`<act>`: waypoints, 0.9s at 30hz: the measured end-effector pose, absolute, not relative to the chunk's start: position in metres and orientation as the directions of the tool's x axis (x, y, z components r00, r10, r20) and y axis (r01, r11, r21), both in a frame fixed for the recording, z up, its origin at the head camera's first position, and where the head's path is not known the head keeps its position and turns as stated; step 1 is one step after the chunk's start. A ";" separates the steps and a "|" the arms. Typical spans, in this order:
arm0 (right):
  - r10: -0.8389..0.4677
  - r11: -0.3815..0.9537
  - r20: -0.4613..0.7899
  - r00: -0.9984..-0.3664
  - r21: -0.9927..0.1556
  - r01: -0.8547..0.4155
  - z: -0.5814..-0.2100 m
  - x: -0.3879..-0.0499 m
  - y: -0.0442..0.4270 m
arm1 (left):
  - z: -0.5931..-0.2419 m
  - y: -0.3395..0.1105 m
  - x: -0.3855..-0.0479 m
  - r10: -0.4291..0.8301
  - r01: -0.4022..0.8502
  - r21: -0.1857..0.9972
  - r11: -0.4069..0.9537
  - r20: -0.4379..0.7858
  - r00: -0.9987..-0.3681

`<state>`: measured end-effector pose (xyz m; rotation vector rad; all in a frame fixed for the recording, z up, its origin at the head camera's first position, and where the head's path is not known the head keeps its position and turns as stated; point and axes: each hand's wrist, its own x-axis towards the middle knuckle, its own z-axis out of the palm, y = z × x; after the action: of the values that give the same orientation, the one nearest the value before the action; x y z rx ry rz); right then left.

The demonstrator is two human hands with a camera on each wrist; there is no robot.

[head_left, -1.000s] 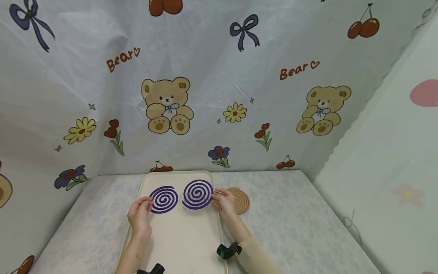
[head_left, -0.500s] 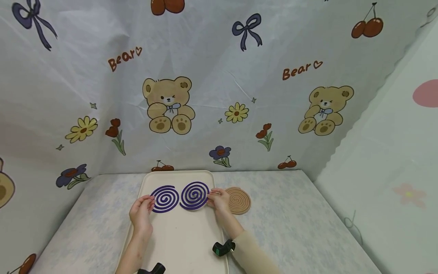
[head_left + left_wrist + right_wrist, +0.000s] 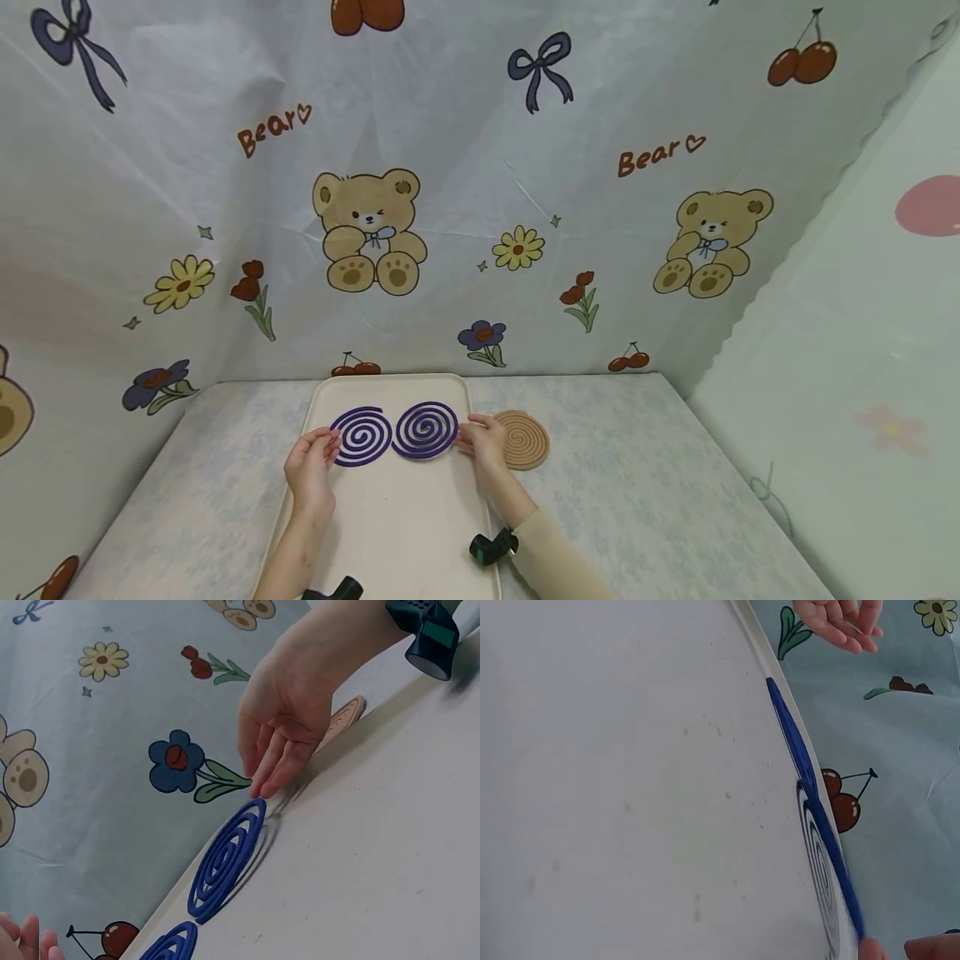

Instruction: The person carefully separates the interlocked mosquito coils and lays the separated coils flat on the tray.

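Observation:
Two blue-purple spiral mosquito coils are side by side at the far end of a cream tray [image 3: 390,517]. My right hand [image 3: 486,446] pinches the outer edge of the right coil [image 3: 425,431] with its fingertips. That coil is tilted, its right side raised above the tray with a shadow below, as the left wrist view shows. My left hand [image 3: 309,467] is by the left coil [image 3: 361,436], its fingers loosely bent. The right wrist view shows the left fingers [image 3: 844,622] apart from the coil, holding nothing.
A tan round disc [image 3: 527,442] with a spiral pattern lies on the pale mottled table [image 3: 622,483], right of the tray. A patterned cloth [image 3: 450,192] hangs behind the tray's far edge. Small brownish specks mark the tray floor.
My right hand has moved left and slightly down, bringing the right coil closer to the left one and lower. The left hand and left coil have stayed nearly still.

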<state>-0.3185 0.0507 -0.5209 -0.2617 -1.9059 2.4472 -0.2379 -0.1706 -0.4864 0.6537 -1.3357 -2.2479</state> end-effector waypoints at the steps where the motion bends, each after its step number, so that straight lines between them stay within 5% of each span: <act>1: 0.133 -0.242 -0.113 -0.985 -0.967 0.078 -0.520 -0.318 0.052 | -0.486 -0.170 -0.238 -0.580 0.130 0.889 -0.439 -0.169 -0.797; 18: 0.132 -0.169 -0.084 -0.988 -0.984 0.062 -0.486 -0.300 0.095 | -0.491 -0.127 -0.247 -0.426 0.013 0.952 -0.305 -0.124 -0.896; 27: 0.225 -0.146 -0.074 -0.972 -0.988 0.042 -0.510 -0.315 0.125 | -0.493 -0.084 -0.257 -0.308 -0.032 0.965 -0.259 -0.114 -0.944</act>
<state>-0.3155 0.1254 -0.5100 -0.3100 -1.9680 2.2689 -0.2568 -0.0836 -0.4931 0.4202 -1.7927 -2.3230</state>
